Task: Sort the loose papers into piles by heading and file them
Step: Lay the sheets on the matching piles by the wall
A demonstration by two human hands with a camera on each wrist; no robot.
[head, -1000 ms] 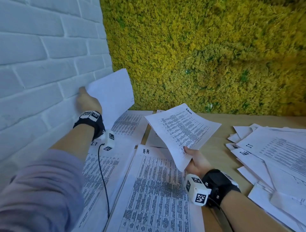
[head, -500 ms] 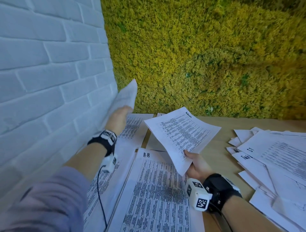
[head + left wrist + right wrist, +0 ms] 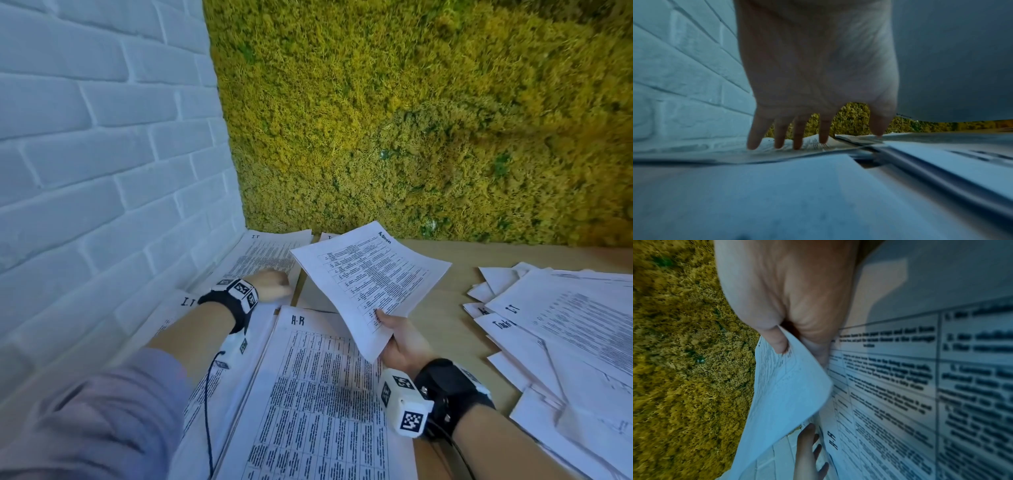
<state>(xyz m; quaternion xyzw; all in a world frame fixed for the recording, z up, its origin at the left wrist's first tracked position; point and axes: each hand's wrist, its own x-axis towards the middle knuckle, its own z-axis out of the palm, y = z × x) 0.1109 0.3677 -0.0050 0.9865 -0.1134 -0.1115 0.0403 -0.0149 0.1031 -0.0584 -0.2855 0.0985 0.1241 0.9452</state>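
At the far left I see the white brick wall (image 3: 102, 164) running along the counter's left edge, with the moss wall (image 3: 428, 120) behind the back edge. My left hand (image 3: 272, 286) rests on the I.T pile (image 3: 263, 255) in the back left corner; from the left wrist view its fingers (image 3: 780, 138) are straight and spread, tips touching the top sheet, grasping nothing. A second I.T pile (image 3: 186, 303) lies nearer me along the wall, partly under my forearm. Just beside it, toward the front middle, sits the H-R pile (image 3: 318, 394), its heading readable at the top.

My right hand (image 3: 402, 344) holds the Admin sheet (image 3: 371, 277) lifted above the counter, over the gap between the back I.T pile and the H-R pile. The thumb lies on the printed face at the near corner and the other fingers curl under it, pinching the paper. The sheet tilts up away from me.

Along the right edge of the counter (image 3: 455, 308) lies the unsorted heap of loose papers (image 3: 565, 329), overlapping at mixed angles.
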